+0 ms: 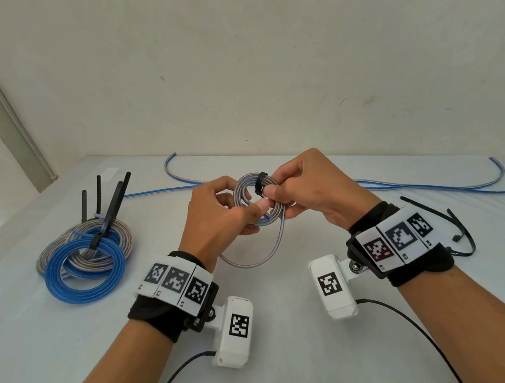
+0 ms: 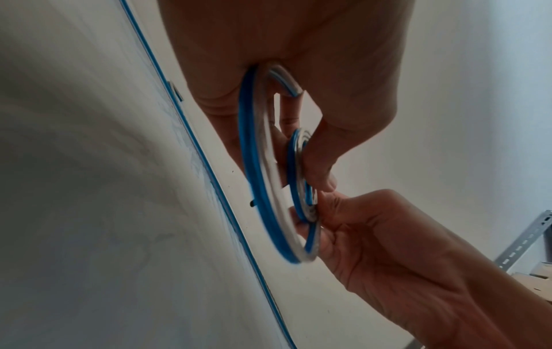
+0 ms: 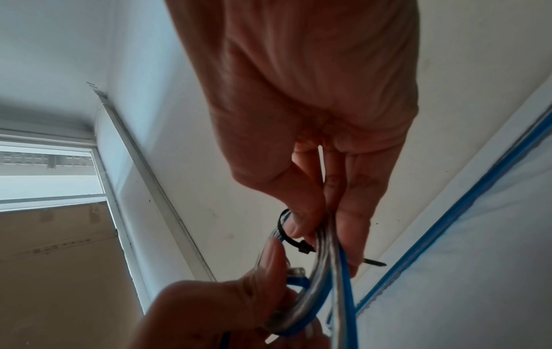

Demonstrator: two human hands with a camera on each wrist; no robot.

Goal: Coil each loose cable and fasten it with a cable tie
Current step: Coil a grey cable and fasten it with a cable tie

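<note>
- blue-and-clear cable makes up the coil in hand (image 1: 258, 200), held above the white worktop (image 1: 295, 345) between both hands, with one larger loop hanging slack below them.
- the left hand (image 1: 219, 214) pinches the near side of the coil, thumb on top; its grip is closed on the cable.
- the right hand (image 1: 311, 187) pinches the far side where a black cable tie (image 1: 261, 182) wraps the strands; its grip is narrow, on the tie and the coil together.
- in the right wrist view the tie's tail is through its head (image 3: 304, 246) and the loop looks closed, though whether it is drawn fully tight cannot be told.
- done so far, judging by the layout: a stack of finished coils (image 1: 84, 259) sits at the left of the worktop, their tie tails sticking up.
- left to do: snug this tie, gather in the slack loop if it belongs in the bundle, then coil the loose cable (image 1: 435, 188) stretched along the back.
- spare ties (image 1: 459, 229) lie by the right wrist, so supplies seem enough.
</note>
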